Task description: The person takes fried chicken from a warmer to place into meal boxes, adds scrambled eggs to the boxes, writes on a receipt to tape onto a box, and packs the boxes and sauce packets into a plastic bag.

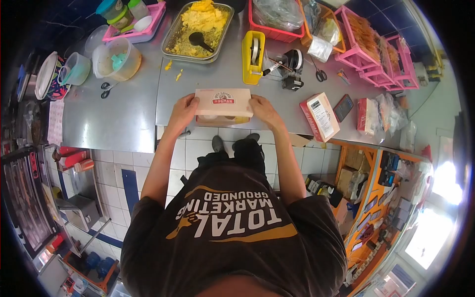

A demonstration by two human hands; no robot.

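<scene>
A cardboard food box (pixel 223 103) with a printed chicken logo sits at the table's near edge, directly in front of me. My left hand (pixel 185 110) grips the box's left side, and my right hand (pixel 264 110) holds the right side. Both thumbs lie near the lid's corners, while the other fingers are partly hidden. Under the lid's front edge a gap shows some of the contents, too small to name. Beyond the box stands a yellow tape dispenser (pixel 253 58). A metal tray (pixel 174 49) of yellow food with a black scoop (pixel 200 41) lies further back.
On the right are a second box (pixel 320 117) with a paper label, a phone (pixel 343 108), scissors (pixel 319 72) and pink baskets (pixel 363 37). To the left stand a plastic tub (pixel 131 64) and more scissors (pixel 106 90). Yellow crumbs (pixel 178 75) lie near the tray.
</scene>
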